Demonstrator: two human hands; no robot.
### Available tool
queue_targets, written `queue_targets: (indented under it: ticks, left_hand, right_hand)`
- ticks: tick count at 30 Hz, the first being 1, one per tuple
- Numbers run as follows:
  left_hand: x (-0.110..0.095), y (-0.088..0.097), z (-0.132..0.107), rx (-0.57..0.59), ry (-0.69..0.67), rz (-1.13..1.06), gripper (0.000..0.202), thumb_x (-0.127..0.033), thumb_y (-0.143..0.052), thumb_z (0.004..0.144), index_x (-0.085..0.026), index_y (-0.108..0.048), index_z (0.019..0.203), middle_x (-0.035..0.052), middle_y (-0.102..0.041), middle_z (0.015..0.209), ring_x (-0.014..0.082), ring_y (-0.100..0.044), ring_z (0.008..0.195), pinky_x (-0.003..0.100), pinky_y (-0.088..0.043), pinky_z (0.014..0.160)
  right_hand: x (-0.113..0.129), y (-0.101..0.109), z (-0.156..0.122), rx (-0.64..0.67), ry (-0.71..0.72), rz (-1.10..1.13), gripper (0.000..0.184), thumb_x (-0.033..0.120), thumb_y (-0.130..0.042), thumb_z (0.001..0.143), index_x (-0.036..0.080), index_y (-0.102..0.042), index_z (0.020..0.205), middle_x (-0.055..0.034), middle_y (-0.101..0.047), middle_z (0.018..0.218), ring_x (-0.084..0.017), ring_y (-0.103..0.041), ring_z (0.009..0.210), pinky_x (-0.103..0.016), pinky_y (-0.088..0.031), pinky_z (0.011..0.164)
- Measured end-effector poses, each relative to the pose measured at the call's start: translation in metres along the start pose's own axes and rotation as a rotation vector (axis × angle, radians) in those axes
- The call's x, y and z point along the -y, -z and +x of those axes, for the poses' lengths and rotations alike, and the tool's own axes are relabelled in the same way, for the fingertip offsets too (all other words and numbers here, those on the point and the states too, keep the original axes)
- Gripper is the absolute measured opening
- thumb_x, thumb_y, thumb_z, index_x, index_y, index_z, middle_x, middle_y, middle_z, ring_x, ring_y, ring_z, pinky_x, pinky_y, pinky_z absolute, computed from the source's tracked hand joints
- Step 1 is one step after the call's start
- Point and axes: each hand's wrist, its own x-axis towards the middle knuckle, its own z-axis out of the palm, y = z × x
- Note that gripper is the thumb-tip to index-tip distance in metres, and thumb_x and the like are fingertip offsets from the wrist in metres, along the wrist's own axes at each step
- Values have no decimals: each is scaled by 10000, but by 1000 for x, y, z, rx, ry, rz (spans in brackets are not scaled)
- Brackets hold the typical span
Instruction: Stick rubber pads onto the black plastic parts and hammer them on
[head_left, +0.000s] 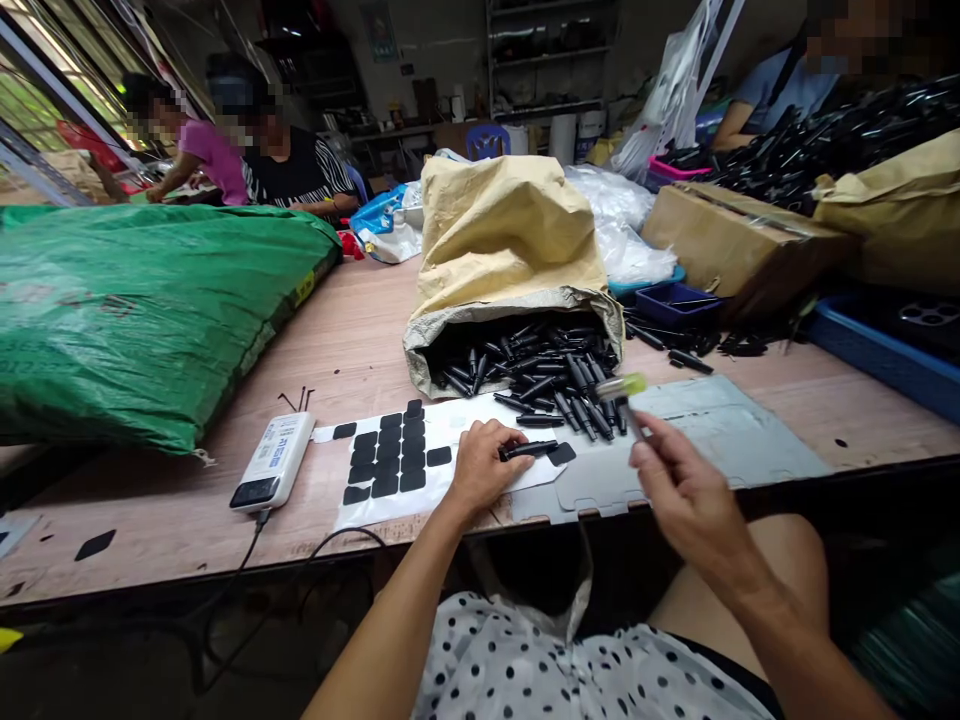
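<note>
My left hand (481, 464) rests at the table's front, its fingers closed on a black pen-shaped tube (535, 449) held low over a white sheet (450, 490). A black rounded square (562, 455) lies just beyond the tube's right end. My right hand (686, 480) is raised to the right, gripping the handle of a small hammer (621, 387) with a yellow-green end on its head; the hammer is slightly blurred. More black tubes (577, 410) spill towards my hands from an open paper sack (510, 230). Rows of black squares (386, 468) lie on the sheet left of my left hand.
A white power bank (274, 460) with a cable lies at left, near a large green sack (142, 320). Grey cardboard (720, 425) lies at right, with a blue tray (885, 350) and a cardboard box (739, 235) beyond. Several other people sit farther back.
</note>
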Motion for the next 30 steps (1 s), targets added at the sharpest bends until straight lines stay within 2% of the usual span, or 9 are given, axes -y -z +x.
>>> queue_targets:
  ticks: [2,4,9,12,14,18,23,27,30]
  left_hand:
    - [1,0,0,7,-1,-16,193,-277,-819,780,-278,-750,960,-10,-681,904,218,-549,944,366,-392,878]
    - [3,0,0,10,-6,-27,214,-274,-828,771,-279,-754,971,-12,-684,905,215,-549,949,356,-394,874]
    - [3,1,1,19,-1,-4,201,-305,-834,771,-270,-749,950,-11,-694,925,213,-554,946,359,-390,867]
    - [1,2,1,21,7,20,163,-308,-824,781,-271,-752,921,-7,-691,918,219,-556,952,369,-391,864]
    - [0,2,0,12,4,15,175,-298,-825,777,-278,-754,936,-8,-693,916,221,-559,953,373,-396,868]
    - [2,0,0,5,-17,-5,191,-285,-817,776,-280,-752,956,-6,-696,904,221,-564,945,373,-410,868]
    - [1,1,0,-16,-9,-7,177,-266,-803,773,-268,-748,941,-6,-690,900,219,-559,932,367,-420,858]
    - [-1,1,-1,-9,-19,4,154,-253,-785,781,-265,-733,925,-14,-696,915,224,-560,953,376,-405,872]
    - [0,2,-1,4,-20,-5,135,-274,-765,806,-264,-731,936,-13,-691,909,222,-557,943,375,-397,866]
  right_hand:
    - [14,-18,-13,104,103,-13,405,333,-477,1014,255,-579,1398,-69,-694,1261,-210,-671,1132,-340,-544,988]
    - [21,-32,-21,178,169,-30,419,278,-434,1029,266,-560,1428,-60,-678,1299,-201,-652,1182,-335,-517,1043]
    - [27,-49,-30,181,208,-216,493,193,-405,1021,304,-505,1491,-51,-715,1086,-181,-712,902,-281,-572,834]
    - [31,-50,-32,224,218,-373,539,140,-393,995,337,-513,1483,-32,-706,978,-173,-702,795,-245,-544,673]
    - [32,-47,-31,231,209,-408,542,142,-391,991,343,-516,1479,-31,-703,969,-176,-697,790,-243,-530,645]
    - [30,-41,-30,156,174,-364,505,209,-382,1019,327,-498,1496,-47,-706,983,-194,-698,819,-275,-549,717]
    - [23,-34,-27,226,140,-360,480,227,-378,1021,353,-537,1455,-30,-716,1083,-199,-705,931,-286,-555,775]
    - [4,-8,1,8,44,-404,450,311,-445,998,334,-573,1429,-45,-700,1183,-223,-681,979,-318,-534,811]
    - [-22,19,35,-126,-98,-577,459,316,-506,936,315,-632,1377,-82,-681,1124,-260,-655,931,-361,-508,767]
